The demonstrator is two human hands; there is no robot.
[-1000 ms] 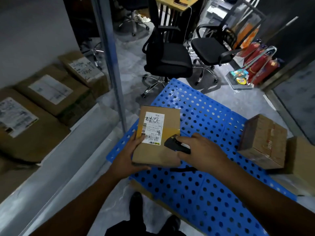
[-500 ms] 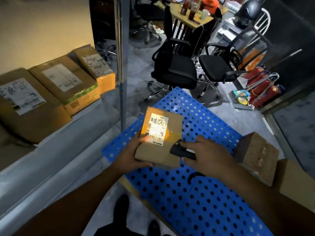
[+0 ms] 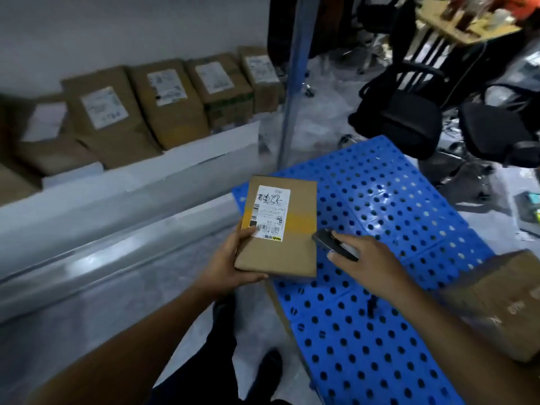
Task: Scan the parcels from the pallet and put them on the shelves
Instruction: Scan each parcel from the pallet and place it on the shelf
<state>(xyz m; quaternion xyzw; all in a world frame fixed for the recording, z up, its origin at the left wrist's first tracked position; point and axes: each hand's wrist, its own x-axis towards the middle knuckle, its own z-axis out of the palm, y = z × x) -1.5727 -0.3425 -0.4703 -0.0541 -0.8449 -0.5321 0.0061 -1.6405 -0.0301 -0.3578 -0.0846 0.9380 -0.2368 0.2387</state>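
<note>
The parcel (image 3: 277, 229) was held label-up over the left edge of the pallet (image 3: 394, 200), long axis running away from the person. Its near left corner was gripped by the left hand (image 3: 230, 267), thumb on top. The scanner (image 3: 333, 244) was clasped in the curled fingers of the right hand (image 3: 368, 264), just beside the parcel's right edge. Labelled boxes (image 3: 163, 103) were lined along the shelf (image 3: 117, 185).
</note>
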